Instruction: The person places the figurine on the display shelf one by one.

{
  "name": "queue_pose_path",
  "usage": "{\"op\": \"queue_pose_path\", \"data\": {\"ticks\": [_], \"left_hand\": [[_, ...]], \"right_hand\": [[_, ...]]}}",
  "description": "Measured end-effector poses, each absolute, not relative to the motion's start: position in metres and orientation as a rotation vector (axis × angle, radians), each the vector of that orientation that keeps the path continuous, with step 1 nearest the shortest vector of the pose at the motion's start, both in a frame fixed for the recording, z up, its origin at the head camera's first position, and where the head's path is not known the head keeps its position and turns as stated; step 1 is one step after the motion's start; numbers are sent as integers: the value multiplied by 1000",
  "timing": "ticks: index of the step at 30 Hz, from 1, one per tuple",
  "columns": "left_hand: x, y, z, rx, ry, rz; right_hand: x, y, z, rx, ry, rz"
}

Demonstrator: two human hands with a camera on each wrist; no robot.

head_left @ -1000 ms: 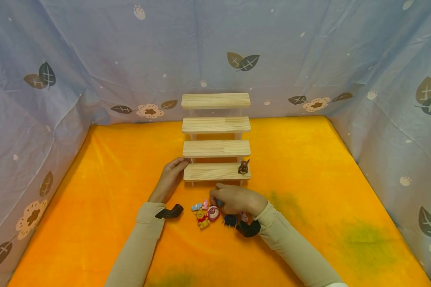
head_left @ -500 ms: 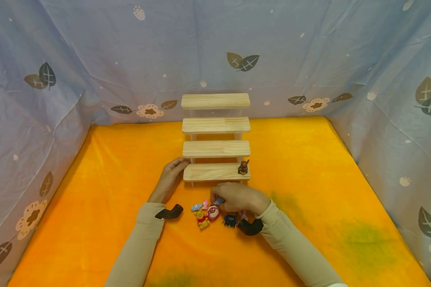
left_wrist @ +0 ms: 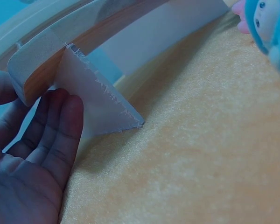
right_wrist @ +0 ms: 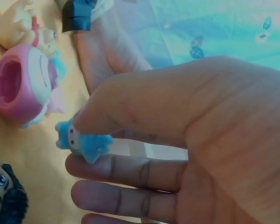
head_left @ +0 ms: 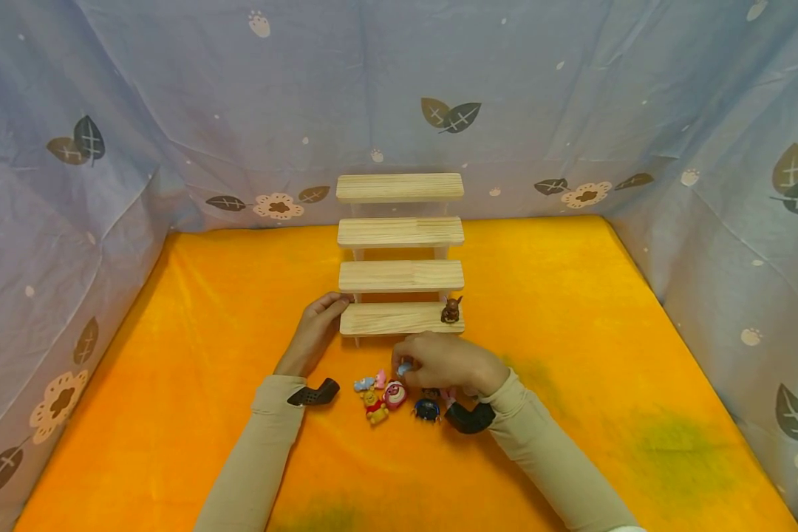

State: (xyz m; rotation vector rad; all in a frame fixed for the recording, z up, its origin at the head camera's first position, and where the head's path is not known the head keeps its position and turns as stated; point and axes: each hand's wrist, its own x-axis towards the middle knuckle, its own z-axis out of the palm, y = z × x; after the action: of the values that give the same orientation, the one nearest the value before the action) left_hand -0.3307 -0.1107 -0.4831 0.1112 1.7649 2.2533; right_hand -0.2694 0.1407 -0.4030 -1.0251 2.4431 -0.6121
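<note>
A small light-blue toy figurine (right_wrist: 93,145) is pinched between the thumb and fingers of my right hand (head_left: 448,360), just in front of the lowest step. My left hand (head_left: 315,325) holds the left end of the lowest board of a four-step wooden display shelf (head_left: 389,319); in the left wrist view its fingers (left_wrist: 67,126) lie against the white side support. On the right end of that lowest board stands a brown figurine (head_left: 451,310) with upright ears.
On the orange cloth (head_left: 206,355) lie a yellow bear figurine in red (head_left: 374,406), a pink round-headed figurine (head_left: 395,395), a blue-and-pink pair (head_left: 366,383) and a dark-haired figurine in dark blue (head_left: 428,409). A patterned curtain (head_left: 239,111) rises behind the shelf.
My right hand has shifted slightly right and up with the blue figurine, turning so more of it shows. The dark-haired figurine's head is now uncovered. My left hand stays put.
</note>
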Motion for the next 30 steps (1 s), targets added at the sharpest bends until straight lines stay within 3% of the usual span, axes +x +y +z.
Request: {"op": "queue_pose_path", "data": {"ticks": [12, 30], "left_hand": [[-330, -110, -482, 57, 1754, 2266], [-330, -110, -481, 80, 1764, 2251]], "right_hand": [[-268, 142, -393, -929, 2451, -715], [-268, 149, -383, -995, 2632, -784]]}}
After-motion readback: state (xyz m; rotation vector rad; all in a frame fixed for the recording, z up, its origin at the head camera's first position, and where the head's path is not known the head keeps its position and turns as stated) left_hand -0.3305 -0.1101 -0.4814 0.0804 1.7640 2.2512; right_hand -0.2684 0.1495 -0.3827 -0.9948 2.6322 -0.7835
